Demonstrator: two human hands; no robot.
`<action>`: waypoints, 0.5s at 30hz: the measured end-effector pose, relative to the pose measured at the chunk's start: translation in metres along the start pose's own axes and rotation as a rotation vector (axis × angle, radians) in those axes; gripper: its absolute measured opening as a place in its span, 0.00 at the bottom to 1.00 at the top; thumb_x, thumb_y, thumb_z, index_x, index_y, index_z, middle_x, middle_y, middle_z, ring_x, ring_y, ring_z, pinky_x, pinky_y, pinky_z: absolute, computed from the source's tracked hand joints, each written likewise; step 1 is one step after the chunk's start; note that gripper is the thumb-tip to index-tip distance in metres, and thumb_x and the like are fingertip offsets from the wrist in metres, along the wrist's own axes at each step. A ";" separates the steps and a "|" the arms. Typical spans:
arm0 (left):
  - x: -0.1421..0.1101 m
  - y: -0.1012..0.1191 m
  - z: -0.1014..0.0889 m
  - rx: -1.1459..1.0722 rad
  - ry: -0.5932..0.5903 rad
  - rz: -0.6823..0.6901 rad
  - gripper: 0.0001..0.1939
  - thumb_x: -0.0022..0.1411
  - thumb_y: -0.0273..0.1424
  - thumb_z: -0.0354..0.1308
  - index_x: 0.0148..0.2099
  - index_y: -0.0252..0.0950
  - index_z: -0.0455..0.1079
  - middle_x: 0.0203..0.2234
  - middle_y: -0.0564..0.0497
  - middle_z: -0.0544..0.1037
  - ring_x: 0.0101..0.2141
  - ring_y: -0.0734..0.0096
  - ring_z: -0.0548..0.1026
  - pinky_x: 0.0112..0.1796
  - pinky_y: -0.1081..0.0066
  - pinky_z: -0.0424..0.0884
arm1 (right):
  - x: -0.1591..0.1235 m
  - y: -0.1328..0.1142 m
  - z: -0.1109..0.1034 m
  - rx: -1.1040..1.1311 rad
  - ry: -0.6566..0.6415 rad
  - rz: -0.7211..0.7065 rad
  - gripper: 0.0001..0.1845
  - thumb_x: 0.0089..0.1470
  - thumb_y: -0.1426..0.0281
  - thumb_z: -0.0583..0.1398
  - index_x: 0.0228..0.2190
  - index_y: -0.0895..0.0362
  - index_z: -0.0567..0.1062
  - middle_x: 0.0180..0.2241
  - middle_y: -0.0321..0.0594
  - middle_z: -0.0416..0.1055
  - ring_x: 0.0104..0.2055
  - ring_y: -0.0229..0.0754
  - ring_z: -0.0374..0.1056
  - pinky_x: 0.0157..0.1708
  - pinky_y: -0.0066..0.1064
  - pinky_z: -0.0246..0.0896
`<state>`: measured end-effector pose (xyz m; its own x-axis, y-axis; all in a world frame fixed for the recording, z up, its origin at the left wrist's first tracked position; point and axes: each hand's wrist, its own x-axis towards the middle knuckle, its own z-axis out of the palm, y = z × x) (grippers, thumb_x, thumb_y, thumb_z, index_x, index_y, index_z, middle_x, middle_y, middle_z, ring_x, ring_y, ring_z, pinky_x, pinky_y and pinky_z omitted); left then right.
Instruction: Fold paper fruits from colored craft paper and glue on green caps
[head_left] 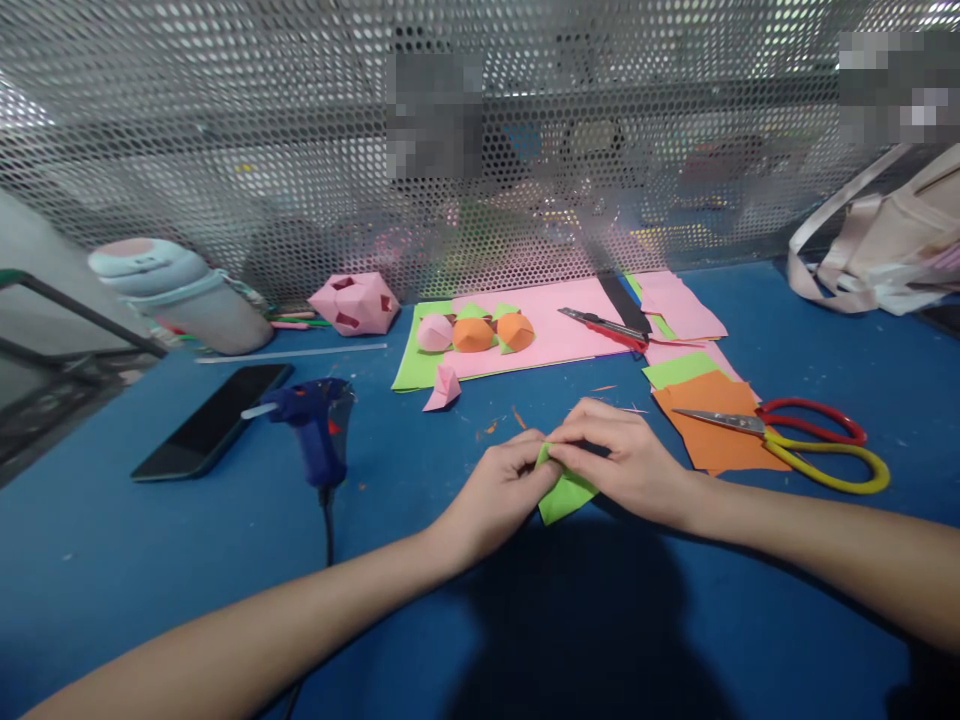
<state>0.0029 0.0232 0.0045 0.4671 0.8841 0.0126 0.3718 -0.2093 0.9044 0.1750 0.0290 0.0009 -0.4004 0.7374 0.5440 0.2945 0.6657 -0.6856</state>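
A piece of green paper, partly folded, is pinched between my two hands just above the blue table. My left hand grips its left edge with thumb and fingers. From the other side my right hand pinches the top of the same sheet; the fingers hide part of it. Beyond the hands lies a small folded pink paper piece. Behind that, orange folded pieces and a pink one rest on pink and green sheets.
A blue glue gun with its cord and a phone are at left. Scissors lie on orange paper at right. Along the perforated panel stand a cup and pink paper ball; a utility knife lies nearby.
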 end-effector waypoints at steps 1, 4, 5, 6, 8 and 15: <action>0.000 0.000 0.000 -0.004 -0.004 -0.002 0.14 0.62 0.32 0.49 0.27 0.32 0.69 0.26 0.53 0.65 0.31 0.73 0.64 0.33 0.74 0.60 | 0.000 0.000 0.000 0.011 0.004 0.004 0.06 0.56 0.74 0.58 0.33 0.58 0.76 0.29 0.37 0.68 0.33 0.35 0.65 0.35 0.28 0.62; 0.000 -0.001 0.002 -0.014 -0.001 -0.006 0.15 0.62 0.32 0.50 0.25 0.32 0.68 0.25 0.54 0.64 0.30 0.74 0.63 0.32 0.75 0.60 | -0.001 0.000 0.001 0.011 0.016 0.008 0.06 0.56 0.75 0.58 0.31 0.59 0.76 0.28 0.37 0.68 0.32 0.34 0.65 0.34 0.28 0.61; 0.000 -0.001 0.002 -0.013 0.000 -0.008 0.14 0.62 0.32 0.50 0.25 0.32 0.67 0.24 0.54 0.64 0.30 0.74 0.63 0.32 0.75 0.60 | -0.001 0.001 0.001 0.004 0.018 0.006 0.06 0.56 0.75 0.58 0.31 0.59 0.76 0.27 0.37 0.68 0.31 0.34 0.65 0.33 0.27 0.61; 0.000 -0.001 0.002 -0.010 -0.001 -0.010 0.14 0.62 0.32 0.51 0.25 0.32 0.67 0.24 0.54 0.64 0.30 0.74 0.63 0.32 0.75 0.60 | -0.001 0.001 0.001 -0.004 0.019 0.003 0.06 0.56 0.75 0.58 0.31 0.59 0.77 0.27 0.36 0.68 0.31 0.34 0.65 0.33 0.27 0.61; -0.001 -0.001 0.002 -0.005 -0.002 -0.013 0.14 0.62 0.31 0.51 0.26 0.32 0.67 0.24 0.54 0.64 0.30 0.74 0.64 0.31 0.75 0.60 | -0.001 0.001 0.000 -0.017 0.018 -0.001 0.06 0.56 0.74 0.58 0.31 0.58 0.77 0.26 0.36 0.68 0.30 0.34 0.65 0.31 0.27 0.61; 0.001 -0.002 -0.002 -0.012 0.105 -0.039 0.13 0.62 0.33 0.51 0.29 0.33 0.70 0.26 0.53 0.68 0.30 0.73 0.66 0.32 0.75 0.61 | -0.001 0.004 -0.003 -0.053 -0.002 0.066 0.05 0.54 0.73 0.60 0.33 0.59 0.76 0.27 0.37 0.69 0.30 0.35 0.64 0.31 0.28 0.61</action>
<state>0.0013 0.0252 0.0039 0.3659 0.9304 0.0209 0.3786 -0.1693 0.9099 0.1788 0.0315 -0.0006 -0.3800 0.7799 0.4973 0.3658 0.6205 -0.6937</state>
